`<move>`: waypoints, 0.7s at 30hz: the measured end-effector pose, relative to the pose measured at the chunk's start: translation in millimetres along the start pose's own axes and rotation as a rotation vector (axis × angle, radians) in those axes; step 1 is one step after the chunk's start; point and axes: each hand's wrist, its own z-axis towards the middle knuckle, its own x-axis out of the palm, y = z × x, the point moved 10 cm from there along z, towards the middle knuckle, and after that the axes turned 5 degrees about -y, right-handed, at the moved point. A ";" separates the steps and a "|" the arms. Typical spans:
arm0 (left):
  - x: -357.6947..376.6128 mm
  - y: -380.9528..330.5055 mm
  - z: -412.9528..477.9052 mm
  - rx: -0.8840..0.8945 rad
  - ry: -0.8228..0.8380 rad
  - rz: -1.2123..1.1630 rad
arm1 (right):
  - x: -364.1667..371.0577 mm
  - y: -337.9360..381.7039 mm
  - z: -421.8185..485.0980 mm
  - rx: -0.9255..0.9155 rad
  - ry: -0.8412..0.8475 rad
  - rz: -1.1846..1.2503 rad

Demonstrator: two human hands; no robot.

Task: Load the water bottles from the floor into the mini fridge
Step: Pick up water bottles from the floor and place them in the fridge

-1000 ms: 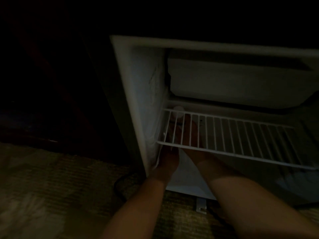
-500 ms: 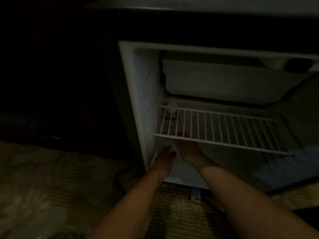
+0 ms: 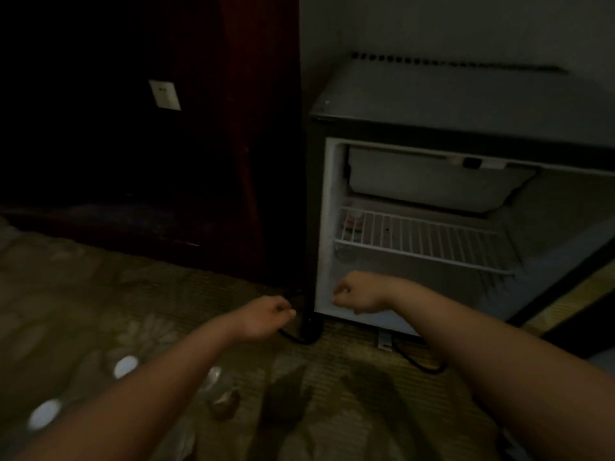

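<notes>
The left hand (image 3: 266, 316) is hovering low over the carpet (image 3: 83, 294), just left of the mini fridge's (image 3: 466, 108) bottom front corner, with its fingers curling in towards the palm and holding nothing. The right hand (image 3: 357, 294) is hanging in front of the open fridge's lower compartment, also curling into a loose fist around nothing. The two hands are sitting near each other but not touching.

Inside the fridge, a white wire shelf (image 3: 426, 241) is spanning the width, below a pale freezer box (image 3: 432, 181). One bottle (image 3: 353, 223) is showing through the wires at the back left corner; it is too dim to tell whether it is standing on the shelf or under it.

On the carpet at lower left, the other water bottles (image 3: 125, 366) are showing mainly as white caps, their bodies blurring into the pattern; one is lying partly behind the left forearm.

A black cord (image 3: 301, 339) is looping on the floor beside the fridge's corner, just under the left hand. A dark red curtain (image 3: 239, 128) is hanging left of the fridge, and a pale wall plate (image 3: 164, 94) is showing farther left.
</notes>
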 end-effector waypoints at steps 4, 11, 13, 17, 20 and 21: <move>-41.3 17.3 -65.2 0.005 -0.052 0.128 | -12.9 81.6 -45.5 -0.116 -0.003 -0.149; -86.9 61.1 -184.4 -0.054 -0.048 0.179 | 6.4 215.8 -102.2 -0.241 -0.028 -0.200; -90.6 80.8 -214.2 -0.098 -0.036 0.191 | 26.7 238.3 -113.6 -0.230 0.006 -0.182; -84.8 120.3 -268.7 -0.183 -0.014 0.218 | 80.3 280.3 -137.6 -0.253 0.057 -0.165; -64.3 147.5 -299.1 -0.221 0.021 0.168 | 128.3 300.3 -151.1 -0.272 0.098 -0.159; -54.5 156.1 -305.7 -0.230 0.040 0.155 | 143.8 303.6 -153.6 -0.277 0.105 -0.170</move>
